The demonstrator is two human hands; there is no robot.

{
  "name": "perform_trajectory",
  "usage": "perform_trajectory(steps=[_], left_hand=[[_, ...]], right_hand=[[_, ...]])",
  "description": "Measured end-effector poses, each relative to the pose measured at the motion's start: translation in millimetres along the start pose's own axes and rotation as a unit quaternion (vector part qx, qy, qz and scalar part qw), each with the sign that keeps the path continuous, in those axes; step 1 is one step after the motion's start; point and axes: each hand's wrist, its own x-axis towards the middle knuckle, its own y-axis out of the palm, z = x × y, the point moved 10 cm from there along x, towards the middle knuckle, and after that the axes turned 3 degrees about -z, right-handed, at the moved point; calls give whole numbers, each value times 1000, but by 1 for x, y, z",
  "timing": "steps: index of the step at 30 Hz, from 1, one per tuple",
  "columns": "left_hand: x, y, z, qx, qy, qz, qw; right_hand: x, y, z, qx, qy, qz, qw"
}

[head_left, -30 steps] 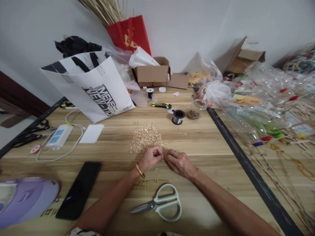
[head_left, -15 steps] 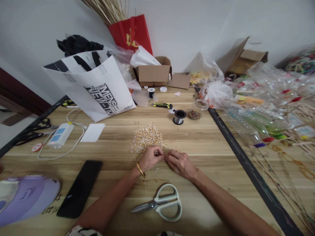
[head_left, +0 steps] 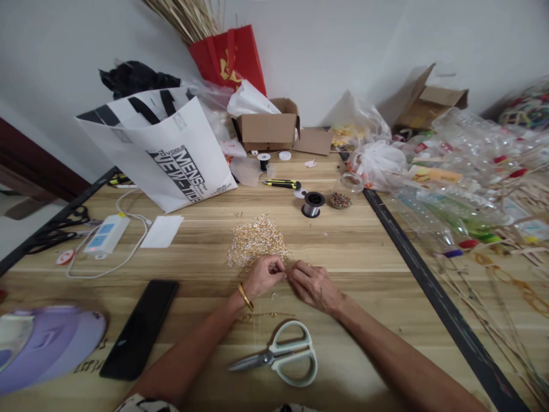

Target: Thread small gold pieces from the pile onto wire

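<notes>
My left hand (head_left: 266, 276), with a gold bangle (head_left: 246, 297) at its wrist, is closed in a pinch at the near edge of a pile of small gold and clear beads (head_left: 256, 240). Close to its fingertips, my right hand (head_left: 315, 284) is also pinched, low over the table. Whatever lies between the fingers is too small to make out. A thin gold chain (head_left: 270, 315) stretches across the wood below my hands. Nearer to me, scissors with pale handles (head_left: 291, 355) lie with their blades pointing left.
A black phone (head_left: 139, 329) and a power strip (head_left: 107, 234) lie to the left. Beyond the beads are a wire spool (head_left: 313, 205), a jar of beads (head_left: 342, 199) and a yellow cutter (head_left: 282, 184). A white paper bag (head_left: 171, 154) stands back left; plastic bottles (head_left: 454, 212) crowd the right.
Almost nothing differs. Both hands stay pinched close together in nearly the same place, with only a very slight shift of the fingers.
</notes>
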Motion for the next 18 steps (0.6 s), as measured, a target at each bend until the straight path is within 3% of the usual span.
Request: perform_trajectory(steps=[18], left_hand=[[2, 1, 2, -18, -8, 0, 1000]], right_hand=[[0, 0, 5, -12, -18, -3, 1000]])
